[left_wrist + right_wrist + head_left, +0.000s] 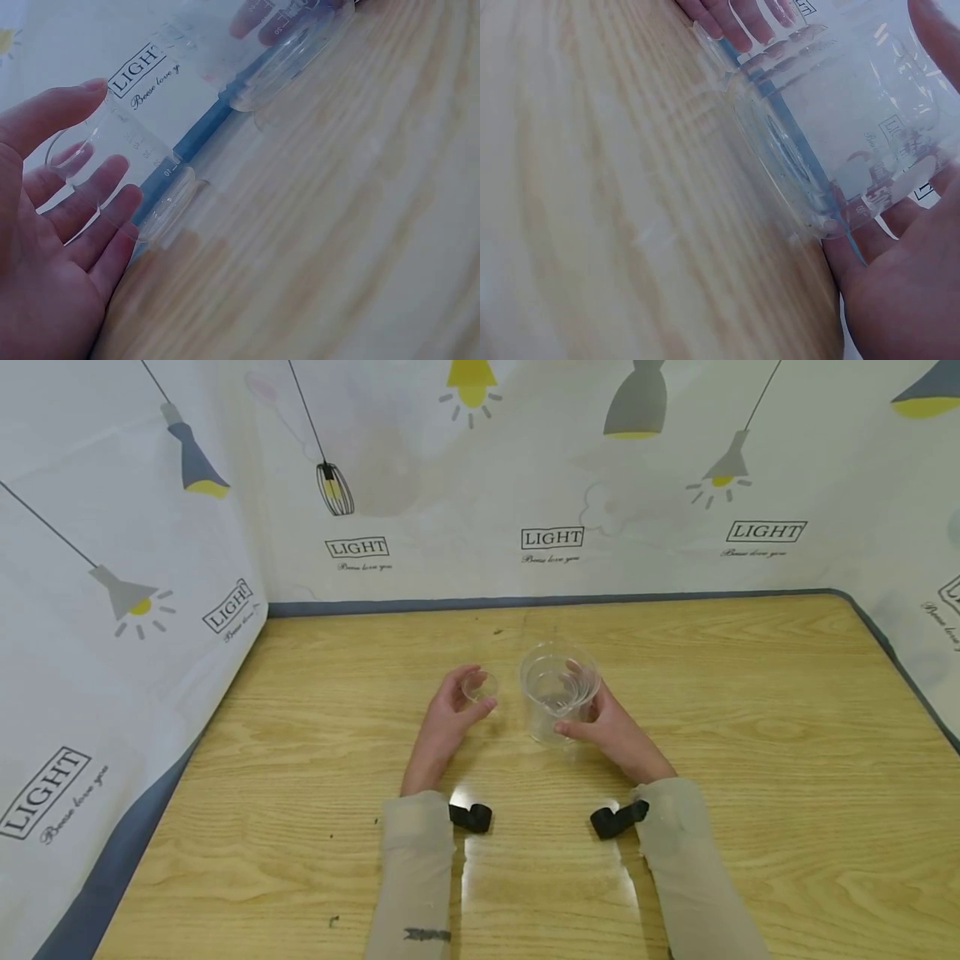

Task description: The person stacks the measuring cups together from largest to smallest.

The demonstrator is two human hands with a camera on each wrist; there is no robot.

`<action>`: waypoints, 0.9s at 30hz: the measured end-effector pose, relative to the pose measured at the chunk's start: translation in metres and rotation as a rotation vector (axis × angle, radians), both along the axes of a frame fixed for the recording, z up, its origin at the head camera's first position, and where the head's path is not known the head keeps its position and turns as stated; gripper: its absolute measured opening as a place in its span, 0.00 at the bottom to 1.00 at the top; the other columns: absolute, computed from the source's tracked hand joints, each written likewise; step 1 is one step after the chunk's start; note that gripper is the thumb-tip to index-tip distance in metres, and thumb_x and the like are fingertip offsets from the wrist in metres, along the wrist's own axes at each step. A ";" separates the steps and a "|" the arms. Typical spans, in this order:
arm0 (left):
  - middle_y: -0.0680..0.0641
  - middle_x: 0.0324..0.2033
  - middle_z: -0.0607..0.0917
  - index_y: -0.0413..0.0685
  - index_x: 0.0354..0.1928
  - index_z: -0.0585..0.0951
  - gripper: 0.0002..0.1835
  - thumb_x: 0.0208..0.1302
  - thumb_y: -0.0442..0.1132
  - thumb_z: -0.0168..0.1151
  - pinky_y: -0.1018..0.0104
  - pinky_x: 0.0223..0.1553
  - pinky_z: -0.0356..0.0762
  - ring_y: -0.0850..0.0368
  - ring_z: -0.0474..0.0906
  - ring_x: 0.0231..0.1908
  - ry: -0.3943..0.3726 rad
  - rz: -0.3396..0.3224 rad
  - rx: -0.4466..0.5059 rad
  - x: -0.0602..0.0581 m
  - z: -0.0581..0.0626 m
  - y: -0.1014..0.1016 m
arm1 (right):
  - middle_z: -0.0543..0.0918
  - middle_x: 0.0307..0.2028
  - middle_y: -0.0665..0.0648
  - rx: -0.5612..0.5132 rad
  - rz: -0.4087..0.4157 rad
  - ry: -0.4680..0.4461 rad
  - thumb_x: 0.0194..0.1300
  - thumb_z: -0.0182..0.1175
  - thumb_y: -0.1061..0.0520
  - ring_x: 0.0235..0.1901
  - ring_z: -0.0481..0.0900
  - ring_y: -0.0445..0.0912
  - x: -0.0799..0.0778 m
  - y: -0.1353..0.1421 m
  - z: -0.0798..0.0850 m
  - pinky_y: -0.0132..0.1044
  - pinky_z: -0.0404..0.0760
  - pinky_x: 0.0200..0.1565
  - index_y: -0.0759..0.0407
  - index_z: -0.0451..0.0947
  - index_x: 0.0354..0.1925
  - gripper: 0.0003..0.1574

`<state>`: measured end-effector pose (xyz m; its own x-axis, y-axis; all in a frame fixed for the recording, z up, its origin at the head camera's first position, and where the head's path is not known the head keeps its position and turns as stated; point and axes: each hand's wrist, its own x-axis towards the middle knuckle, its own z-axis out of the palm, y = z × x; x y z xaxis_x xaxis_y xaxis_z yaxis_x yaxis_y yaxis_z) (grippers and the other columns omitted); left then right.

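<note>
My left hand [448,708] holds a small clear beaker [481,687], thumb at the near side of its rim and fingers round the far side. In the left wrist view the small beaker [124,142] shows printed graduation marks and stands upright on the table. To its right, my right hand [609,724] grips a larger clear beaker [542,717], thumb in front and fingers behind. Several round edges show inside the larger beaker's rim, like smaller beakers nested in it. The right wrist view shows the larger beaker [840,105] with its base at the tabletop. A narrow gap separates the two beakers.
The wood-grain table [300,752] is bordered at the back and sides by a white printed sheet [450,485] with lamp drawings. A black wrist mount [472,817] sticks out from the left sleeve, another black mount [617,821] from the right.
</note>
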<state>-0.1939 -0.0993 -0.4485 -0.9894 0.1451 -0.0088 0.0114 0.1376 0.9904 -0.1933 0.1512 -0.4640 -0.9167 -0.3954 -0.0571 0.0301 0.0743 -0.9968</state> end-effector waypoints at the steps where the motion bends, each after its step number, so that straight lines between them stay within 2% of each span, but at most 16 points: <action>1: 0.47 0.56 0.71 0.50 0.61 0.65 0.31 0.55 0.42 0.63 0.54 0.56 0.60 0.49 0.63 0.58 0.002 0.001 -0.002 -0.001 -0.002 0.001 | 0.51 0.66 0.49 -0.001 0.002 0.002 0.54 0.63 0.60 0.64 0.50 0.45 0.000 0.000 0.000 0.50 0.50 0.62 0.31 0.44 0.66 0.53; 9: 0.58 0.53 0.73 0.58 0.60 0.66 0.33 0.51 0.51 0.65 0.58 0.55 0.62 0.57 0.66 0.55 0.016 0.015 -0.087 -0.010 -0.018 0.001 | 0.54 0.65 0.49 -0.009 -0.005 0.014 0.55 0.62 0.61 0.63 0.55 0.46 -0.001 0.001 0.000 0.49 0.53 0.60 0.32 0.45 0.66 0.52; 11: 0.58 0.53 0.73 0.58 0.59 0.66 0.33 0.51 0.52 0.65 0.58 0.55 0.61 0.57 0.66 0.55 0.013 0.016 -0.099 -0.010 -0.017 0.002 | 0.53 0.66 0.50 -0.001 0.001 0.017 0.55 0.62 0.61 0.63 0.54 0.46 -0.001 0.001 0.001 0.50 0.52 0.61 0.32 0.44 0.66 0.52; 19: 0.50 0.55 0.73 0.50 0.60 0.65 0.30 0.55 0.44 0.63 0.53 0.56 0.58 0.49 0.65 0.56 0.013 0.003 -0.101 0.001 0.006 0.006 | 0.51 0.66 0.51 0.003 0.008 0.023 0.56 0.62 0.61 0.64 0.52 0.48 -0.001 0.001 0.001 0.51 0.51 0.61 0.34 0.43 0.66 0.52; 27: 0.48 0.55 0.72 0.49 0.60 0.65 0.31 0.55 0.43 0.63 0.51 0.57 0.58 0.49 0.64 0.57 0.009 -0.006 -0.106 0.002 0.006 0.007 | 0.52 0.66 0.48 -0.007 0.008 0.012 0.55 0.62 0.60 0.63 0.54 0.45 -0.001 0.000 0.001 0.49 0.54 0.60 0.31 0.44 0.66 0.51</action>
